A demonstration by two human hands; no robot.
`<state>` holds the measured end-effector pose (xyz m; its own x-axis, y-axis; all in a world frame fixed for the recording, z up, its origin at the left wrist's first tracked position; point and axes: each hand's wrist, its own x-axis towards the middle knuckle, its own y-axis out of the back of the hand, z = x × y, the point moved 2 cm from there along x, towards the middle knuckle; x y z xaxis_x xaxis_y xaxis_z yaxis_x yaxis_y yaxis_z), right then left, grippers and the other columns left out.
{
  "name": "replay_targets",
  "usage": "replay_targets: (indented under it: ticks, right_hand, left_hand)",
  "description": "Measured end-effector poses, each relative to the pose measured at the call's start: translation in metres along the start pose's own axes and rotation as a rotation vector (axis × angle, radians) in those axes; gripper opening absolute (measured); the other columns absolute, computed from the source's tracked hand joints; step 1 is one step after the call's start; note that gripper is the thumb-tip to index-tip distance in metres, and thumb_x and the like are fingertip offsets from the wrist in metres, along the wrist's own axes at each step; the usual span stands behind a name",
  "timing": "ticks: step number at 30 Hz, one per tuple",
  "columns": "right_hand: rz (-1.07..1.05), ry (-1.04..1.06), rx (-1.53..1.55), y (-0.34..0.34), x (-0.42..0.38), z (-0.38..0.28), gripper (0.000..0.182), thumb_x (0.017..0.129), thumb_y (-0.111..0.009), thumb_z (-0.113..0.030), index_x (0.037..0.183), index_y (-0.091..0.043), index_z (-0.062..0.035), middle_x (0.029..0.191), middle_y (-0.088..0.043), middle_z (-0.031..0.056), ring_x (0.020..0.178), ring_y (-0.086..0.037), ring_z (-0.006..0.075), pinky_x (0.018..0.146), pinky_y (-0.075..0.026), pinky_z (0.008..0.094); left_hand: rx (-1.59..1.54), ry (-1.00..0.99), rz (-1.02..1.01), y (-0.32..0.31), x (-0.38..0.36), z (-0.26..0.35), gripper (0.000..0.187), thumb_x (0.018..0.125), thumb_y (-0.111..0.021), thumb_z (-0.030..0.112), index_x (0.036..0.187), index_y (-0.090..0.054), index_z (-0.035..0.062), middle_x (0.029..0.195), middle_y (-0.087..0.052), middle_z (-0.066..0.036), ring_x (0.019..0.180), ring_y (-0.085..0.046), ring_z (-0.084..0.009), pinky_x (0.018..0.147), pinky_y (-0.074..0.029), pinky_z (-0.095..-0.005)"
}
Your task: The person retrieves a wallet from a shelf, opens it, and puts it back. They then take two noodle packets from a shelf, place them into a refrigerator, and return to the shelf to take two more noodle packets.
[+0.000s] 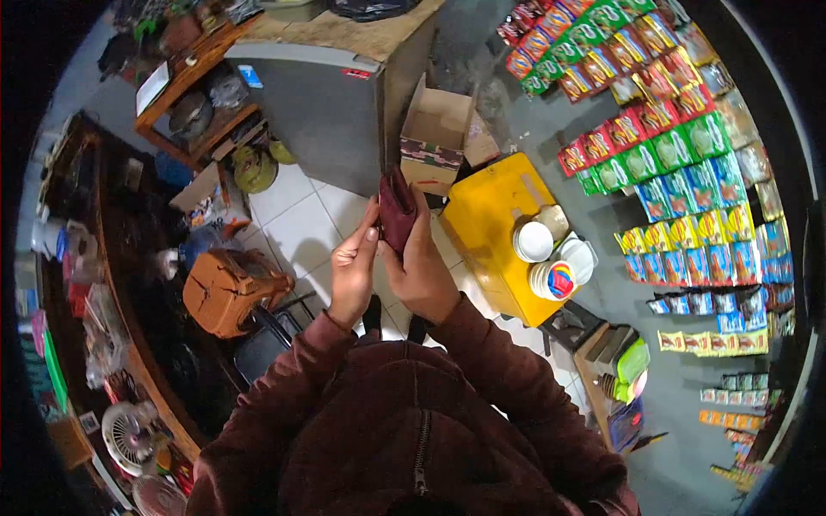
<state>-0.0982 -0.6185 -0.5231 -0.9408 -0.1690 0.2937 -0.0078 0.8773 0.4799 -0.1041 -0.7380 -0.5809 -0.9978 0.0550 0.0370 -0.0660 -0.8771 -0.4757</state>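
Note:
A dark maroon wallet-like item (pixel 397 211) is held up in front of me, near the middle of the view. My right hand (pixel 416 268) is wrapped round its right side and lower end. On its left edge, the fingers of my left hand (pixel 353 268) are pinched together at the item. The item looks folded, with a gap along its top right side. What is inside it cannot be made out.
A yellow table (pixel 469 215) with stacked white bowls (pixel 533 242) stands to the right. Behind are a grey fridge (pixel 318 120) and an open cardboard box (pixel 437 120). An orange-brown stool (pixel 225 292) is at left. Sachet strips (pixel 680 198) hang on the right wall.

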Motion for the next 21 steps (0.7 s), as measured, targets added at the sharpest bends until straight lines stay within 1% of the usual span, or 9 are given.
replay_targets:
  ticks: [1,4,5,10,12,15,17,19,21]
  right_hand:
    - [0.024,-0.005,-0.007,0.001,0.001,-0.001,0.077,0.091,-0.055,-0.010,0.147,-0.005,0.0083,0.149,-0.023,0.0326,0.140,-0.028,0.0440,0.114,-0.025,0.0431]
    - [0.078,-0.024,-0.053,0.003,-0.001,0.000,0.078,0.091,-0.055,-0.009,0.147,-0.004,0.0093,0.149,-0.022,0.0337,0.140,-0.028,0.0455,0.114,-0.026,0.0439]
    - [0.094,-0.030,-0.077,0.004,-0.002,0.005,0.078,0.091,-0.055,-0.009,0.147,-0.004,0.0092,0.149,-0.022,0.0339,0.139,-0.028,0.0458,0.114,-0.027,0.0440]
    - [0.224,-0.091,-0.128,0.025,-0.015,0.009,0.080,0.090,-0.055,-0.008,0.148,-0.002,0.0078,0.148,-0.022,0.0344,0.138,-0.032,0.0456,0.113,-0.029,0.0436]
    - [0.253,-0.154,-0.061,0.040,-0.025,0.012,0.081,0.089,-0.056,-0.005,0.148,-0.002,0.0059,0.148,-0.026,0.0337,0.137,-0.035,0.0430,0.112,-0.031,0.0423]
    - [0.336,-0.268,0.000,0.066,-0.048,0.004,0.083,0.088,-0.059,-0.003,0.149,-0.003,0.0039,0.146,-0.031,0.0320,0.137,-0.038,0.0389,0.111,-0.033,0.0409]
    - [0.423,-0.301,0.016,0.076,-0.072,0.011,0.084,0.088,-0.061,-0.002,0.149,-0.004,0.0025,0.146,-0.033,0.0304,0.136,-0.039,0.0378,0.110,-0.034,0.0405]
    - [0.526,-0.321,0.049,0.091,-0.095,0.009,0.084,0.088,-0.063,-0.002,0.150,-0.007,-0.0019,0.145,-0.038,0.0262,0.134,-0.042,0.0354,0.108,-0.036,0.0393]
    - [0.603,-0.344,0.020,0.106,-0.121,0.012,0.084,0.088,-0.063,-0.002,0.151,-0.008,-0.0032,0.144,-0.039,0.0254,0.134,-0.043,0.0348,0.108,-0.036,0.0391]
  left_hand:
    - [-0.041,0.033,-0.037,-0.001,0.001,0.000,0.044,0.103,-0.045,0.015,0.143,-0.040,-0.0033,0.149,-0.042,-0.014,0.135,-0.041,-0.0203,0.112,-0.031,-0.0311]
    - [-0.188,0.146,-0.117,-0.012,0.006,0.014,0.047,0.103,-0.046,0.015,0.145,-0.036,-0.0026,0.149,-0.042,-0.014,0.134,-0.042,-0.0193,0.111,-0.034,-0.0300]
    - [-0.189,0.136,-0.137,-0.016,0.010,0.014,0.049,0.103,-0.046,0.016,0.147,-0.033,-0.0019,0.149,-0.041,-0.013,0.134,-0.042,-0.0185,0.109,-0.036,-0.0291]
    - [-0.166,0.244,-0.232,-0.034,0.026,-0.001,0.050,0.102,-0.048,0.012,0.148,-0.033,-0.0013,0.150,-0.039,-0.013,0.136,-0.040,-0.0192,0.111,-0.035,-0.0303]
    - [-0.122,0.274,-0.305,-0.046,0.031,-0.013,0.050,0.101,-0.050,0.011,0.147,-0.033,-0.0013,0.151,-0.038,-0.013,0.136,-0.040,-0.0196,0.112,-0.034,-0.0312]
    - [-0.111,0.331,-0.464,-0.072,0.032,-0.032,0.052,0.099,-0.054,0.010,0.146,-0.035,-0.0016,0.149,-0.041,-0.014,0.136,-0.040,-0.0208,0.113,-0.033,-0.0339]
    - [-0.164,0.430,-0.542,-0.091,0.028,-0.045,0.052,0.097,-0.056,0.007,0.145,-0.038,-0.0017,0.146,-0.044,-0.013,0.134,-0.043,-0.0210,0.113,-0.033,-0.0360]
    - [-0.131,0.458,-0.644,-0.111,0.019,-0.058,0.052,0.096,-0.057,0.006,0.144,-0.039,-0.0015,0.146,-0.044,-0.013,0.133,-0.044,-0.0207,0.112,-0.033,-0.0359]
    - [-0.100,0.476,-0.747,-0.134,0.010,-0.072,0.052,0.095,-0.058,0.004,0.143,-0.040,-0.0013,0.145,-0.045,-0.013,0.132,-0.044,-0.0205,0.112,-0.034,-0.0359]
